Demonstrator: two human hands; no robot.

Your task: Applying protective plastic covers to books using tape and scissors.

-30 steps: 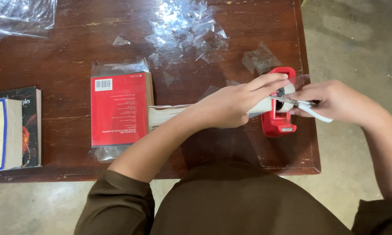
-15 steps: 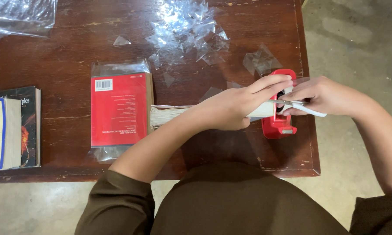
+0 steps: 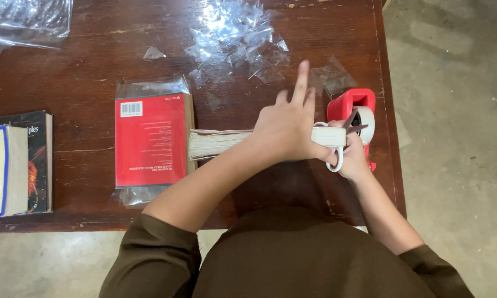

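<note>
The left hand (image 3: 284, 132) has lifted its fingers (image 3: 302, 83) off the book (image 3: 221, 142), now pointing toward twelve o'clock; the right hand (image 3: 352, 157) with scissors (image 3: 342, 138) has drawn in against the red tape dispenser (image 3: 353, 107).

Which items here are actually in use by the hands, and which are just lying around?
In use:
left hand pressing on the upright book
right hand holding scissors
red tape dispenser

Lying about:
red wrapped book
book stack
plastic scraps
plastic bag
</note>
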